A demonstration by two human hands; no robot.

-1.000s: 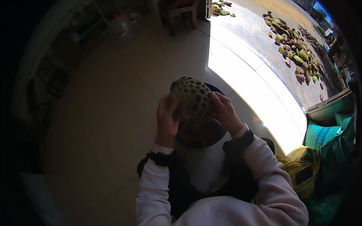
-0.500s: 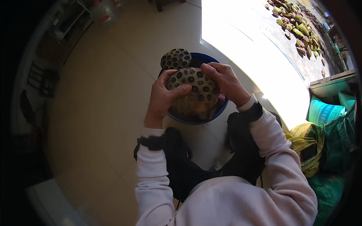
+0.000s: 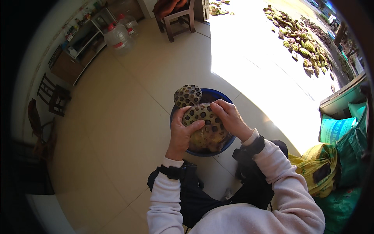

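A single head-worn fisheye view is given, aimed steeply down from close above the lap. The tiled floor [image 3: 117, 117] is taken in, with the sunlit doorway curved far right toward the rim.

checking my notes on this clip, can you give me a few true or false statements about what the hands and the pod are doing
1. Both hands grip one lotus seed pod. True: the left hand and the right hand both clasp it.
2. The pod is held over a red bucket. False: it is over a blue basin.
3. A second pod sits at the basin's far rim. True.
4. The floor outside in the sun is bare. False: many pods lie scattered there.
5. The yellow sack is on the person's left. False: it is on the right.
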